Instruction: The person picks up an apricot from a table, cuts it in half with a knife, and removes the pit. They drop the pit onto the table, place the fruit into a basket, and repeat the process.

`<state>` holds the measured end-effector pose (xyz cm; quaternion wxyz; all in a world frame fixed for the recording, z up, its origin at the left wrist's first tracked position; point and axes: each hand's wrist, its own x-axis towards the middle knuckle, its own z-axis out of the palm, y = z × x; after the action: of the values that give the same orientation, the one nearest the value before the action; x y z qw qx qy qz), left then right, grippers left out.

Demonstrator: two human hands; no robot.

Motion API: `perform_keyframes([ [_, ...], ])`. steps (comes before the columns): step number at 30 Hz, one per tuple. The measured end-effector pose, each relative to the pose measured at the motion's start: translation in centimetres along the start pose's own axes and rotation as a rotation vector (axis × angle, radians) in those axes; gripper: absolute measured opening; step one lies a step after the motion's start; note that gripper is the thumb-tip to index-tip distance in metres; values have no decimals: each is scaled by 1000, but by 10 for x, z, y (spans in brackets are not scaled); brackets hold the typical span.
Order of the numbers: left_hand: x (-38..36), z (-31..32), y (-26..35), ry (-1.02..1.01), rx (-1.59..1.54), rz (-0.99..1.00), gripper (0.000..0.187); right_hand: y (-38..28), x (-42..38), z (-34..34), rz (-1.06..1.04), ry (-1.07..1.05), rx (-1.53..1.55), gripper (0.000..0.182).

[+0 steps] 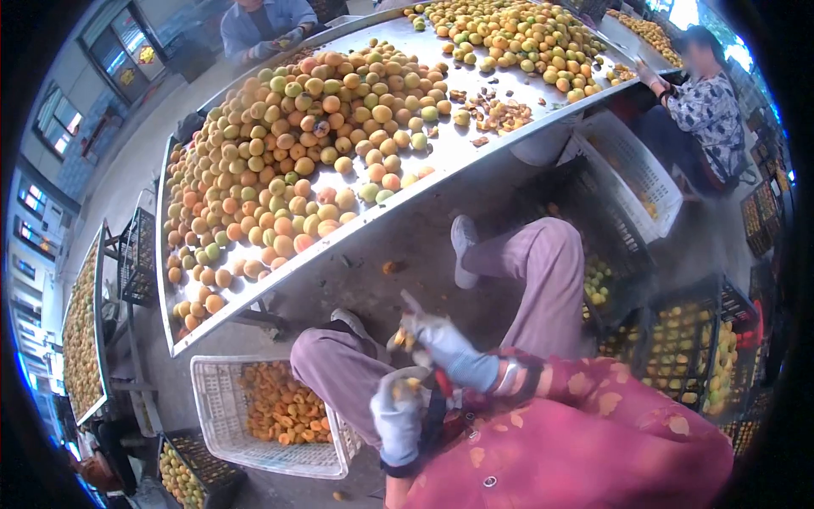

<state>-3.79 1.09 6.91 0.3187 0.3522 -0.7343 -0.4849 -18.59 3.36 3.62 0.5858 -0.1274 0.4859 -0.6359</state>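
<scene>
Gloved left hand (397, 416) and right hand (432, 332) (each gripping apricot pieces).

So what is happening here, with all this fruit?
A seated person in grey gloves works on apricots over the lap. The left hand holds an apricot piece, and the right hand holds another piece, perhaps with a small knife. A white crate of halves sits beside the knee. The metal table is heaped with whole apricots, and two other people work at it.
</scene>
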Motion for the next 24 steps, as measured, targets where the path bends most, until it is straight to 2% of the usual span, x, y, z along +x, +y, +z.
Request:
perform_keyframes([
  [1,0,-9,-7,132,-129,-32,27,-16,5,-6,-78,38,-9,29],
  [2,2,-28,-8,244,-156,-150,38,-39,14,-15,-247,35,0,26],
  [3,12,-45,8,420,-83,-168,46,-53,35,-36,-358,114,-83,27],
  [4,12,-71,-15,581,-72,-220,46,-88,51,-46,-399,126,-13,28],
  [5,15,-94,-12,630,-102,-210,46,-112,81,-71,-585,147,-41,28],
  [6,18,-119,-27,747,2,-241,46,-154,85,-80,-535,297,-71,31],
  [7,19,-151,-50,841,5,-383,43,-186,95,-90,-624,415,-67,34],
  [8,22,-178,-67,912,-60,-479,38,-222,117,-119,-687,265,42,39],
  [9,22,-198,-86,900,92,-490,39,-252,139,-148,-589,385,166,41],
  [10,3,-228,-136,905,95,-491,39,-268,150,-171,-489,505,289,43],
  [12,-9,-271,-225,756,729,-499,38,-277,149,-197,-391,469,275,44],
  [13,-10,-260,-195,482,1358,-337,35,-270,136,-188,-401,466,191,44],
  [14,0,-246,-170,481,1356,-339,35,-256,124,-182,-441,445,160,41],
  [16,27,-222,-126,740,329,-802,33,-230,116,-195,-283,371,282,36],
  [17,14,-238,-167,534,822,-381,31,-220,105,-190,-224,317,252,35],
  [18,25,-224,-143,531,828,-381,31,-210,95,-185,-167,265,223,34],
  [20,70,-173,-69,679,303,-538,34,-193,85,-179,-54,150,271,37],
  [21,81,-167,-68,676,305,-536,34,-187,78,-174,2,76,329,38],
  [23,101,-157,-70,512,579,-99,31,-180,60,-158,82,0,376,40],
  [24,114,-147,-55,512,584,-101,31,-177,48,-149,107,1,368,42],
])
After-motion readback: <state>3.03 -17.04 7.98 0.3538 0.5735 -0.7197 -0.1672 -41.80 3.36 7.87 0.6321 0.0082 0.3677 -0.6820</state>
